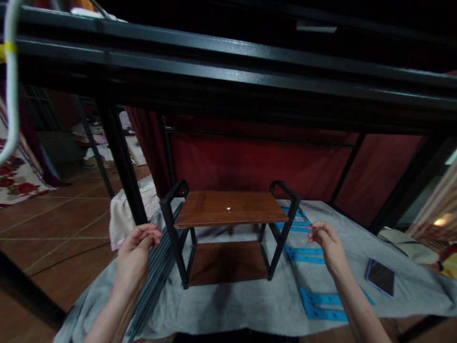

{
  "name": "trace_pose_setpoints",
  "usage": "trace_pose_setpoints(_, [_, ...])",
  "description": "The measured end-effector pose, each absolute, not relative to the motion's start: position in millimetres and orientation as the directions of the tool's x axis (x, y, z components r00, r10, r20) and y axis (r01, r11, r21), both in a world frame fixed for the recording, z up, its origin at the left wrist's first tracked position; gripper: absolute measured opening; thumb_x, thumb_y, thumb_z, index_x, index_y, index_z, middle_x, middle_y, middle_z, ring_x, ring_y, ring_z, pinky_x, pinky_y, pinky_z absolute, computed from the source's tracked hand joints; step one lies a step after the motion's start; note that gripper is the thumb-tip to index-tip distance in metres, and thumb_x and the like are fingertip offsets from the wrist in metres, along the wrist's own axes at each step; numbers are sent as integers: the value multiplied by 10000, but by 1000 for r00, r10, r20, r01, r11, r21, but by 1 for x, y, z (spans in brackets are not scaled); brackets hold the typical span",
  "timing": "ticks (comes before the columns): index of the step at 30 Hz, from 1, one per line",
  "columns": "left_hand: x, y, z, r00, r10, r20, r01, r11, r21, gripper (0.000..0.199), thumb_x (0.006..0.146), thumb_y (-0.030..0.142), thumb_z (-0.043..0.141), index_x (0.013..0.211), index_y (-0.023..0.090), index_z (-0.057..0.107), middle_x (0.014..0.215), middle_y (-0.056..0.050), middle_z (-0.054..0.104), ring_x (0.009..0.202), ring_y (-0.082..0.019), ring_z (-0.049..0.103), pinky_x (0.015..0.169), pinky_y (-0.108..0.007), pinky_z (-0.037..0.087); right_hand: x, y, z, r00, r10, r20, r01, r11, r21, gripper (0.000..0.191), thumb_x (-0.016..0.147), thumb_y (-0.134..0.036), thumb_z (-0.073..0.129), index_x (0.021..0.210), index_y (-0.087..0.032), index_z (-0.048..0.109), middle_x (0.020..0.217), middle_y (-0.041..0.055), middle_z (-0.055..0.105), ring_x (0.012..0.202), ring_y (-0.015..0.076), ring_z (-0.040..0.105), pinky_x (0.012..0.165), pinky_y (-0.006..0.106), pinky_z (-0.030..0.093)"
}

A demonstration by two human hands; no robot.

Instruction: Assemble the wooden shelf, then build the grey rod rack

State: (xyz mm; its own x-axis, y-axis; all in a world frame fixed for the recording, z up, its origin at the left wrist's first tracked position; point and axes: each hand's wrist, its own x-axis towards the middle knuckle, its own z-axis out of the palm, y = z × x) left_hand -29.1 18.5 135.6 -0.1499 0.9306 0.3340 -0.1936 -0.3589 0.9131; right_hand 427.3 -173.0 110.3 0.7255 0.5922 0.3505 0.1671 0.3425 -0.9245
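Note:
A small two-tier rack with a brown wooden top board (228,207), a lower board (228,267) and black metal side frames (285,233) stands upright on a grey cloth (246,309). My left hand (139,247) hovers left of the rack, above a bundle of dark metal rods (153,281). To the rack's right, my right hand (326,243) is raised over the cloth near flat blue pieces with holes (309,255). Both hands are apart from the rack, fingers loosely curled with thumbs near them, and nothing shows in either. A small white spot (228,208) marks the top board.
Thick black bed-frame rails (228,64) cross above, with a dark post (121,166) at left. A phone (380,277) lies on the cloth at right. Red curtain (257,162) hangs behind. Tiled floor (71,209) and a cable (67,259) show at left.

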Motion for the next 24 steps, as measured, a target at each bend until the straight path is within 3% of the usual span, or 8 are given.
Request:
trace_pose_setpoints(5, [-29,11,152,-107,941,320,-220,-336,916,69,670,178,575,705,160,631,543,24,522,510,-83,389,473,-203,265,431,-183,121,712,627,316,117,338,-934,92,701,-278,585,763,-210,584,665,-5,594,494,107,456,444,228,362])
trace_pose_setpoints(11, [-28,0,176,-136,918,373,-236,-396,888,101,720,228,596,774,158,645,643,2,575,528,-90,409,469,-217,263,437,-198,127,713,626,316,205,245,-948,75,738,-296,534,702,-230,543,542,-36,423,467,117,358,412,226,299])
trace_pose_setpoints(15, [-31,-4,182,-135,903,409,-103,-423,900,237,834,401,581,930,191,636,683,21,553,521,-99,375,469,-231,261,441,-207,125,732,620,282,201,198,-959,90,729,-299,526,668,-239,501,536,-39,374,442,116,295,377,233,233])
trace_pose_setpoints(24, [-46,-4,184,-129,784,607,280,-559,781,257,886,441,525,778,214,572,680,20,515,650,-146,478,636,-264,366,435,-204,135,769,568,292,210,206,-956,87,699,-307,551,713,-227,518,538,-51,379,437,101,307,367,210,233])
